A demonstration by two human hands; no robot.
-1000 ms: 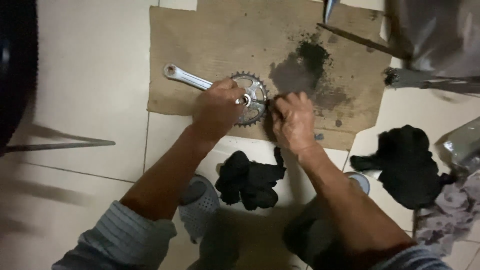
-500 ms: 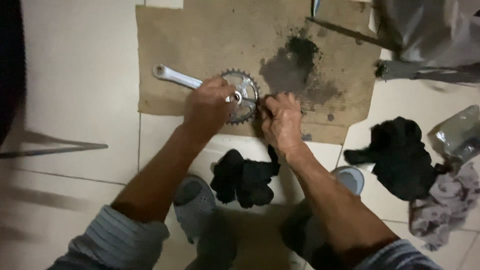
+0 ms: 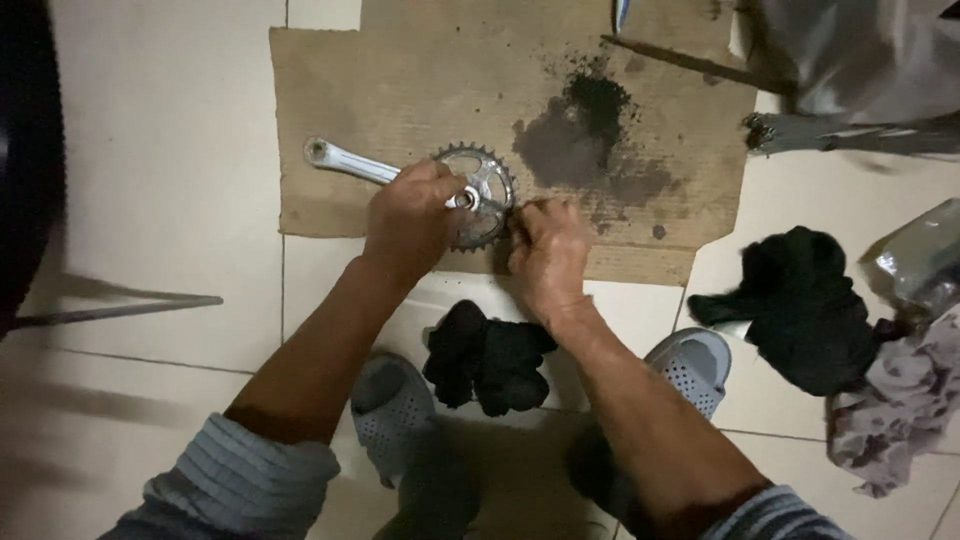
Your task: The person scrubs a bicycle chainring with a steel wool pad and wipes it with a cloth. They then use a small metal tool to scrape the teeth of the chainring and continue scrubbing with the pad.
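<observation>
- Pale floor tiles [image 3: 150,200] carry a sheet of brown cardboard [image 3: 420,90] marked by a dark grease stain [image 3: 580,140].
- On that sheet lies a bicycle crankset [image 3: 480,185], its silver arm pointing left.
- The left hand [image 3: 410,215] is closed over the hub, pressing it down.
- The right hand [image 3: 548,250] curls against the toothed ring's edge; whether it pinches anything cannot be told.
- Grease could let the fingers slip onto the sharp teeth, a likely cut.
- A black rag [image 3: 485,355] lies between grey sandals [image 3: 392,410]; another dark cloth [image 3: 800,300] lies to the right.
</observation>
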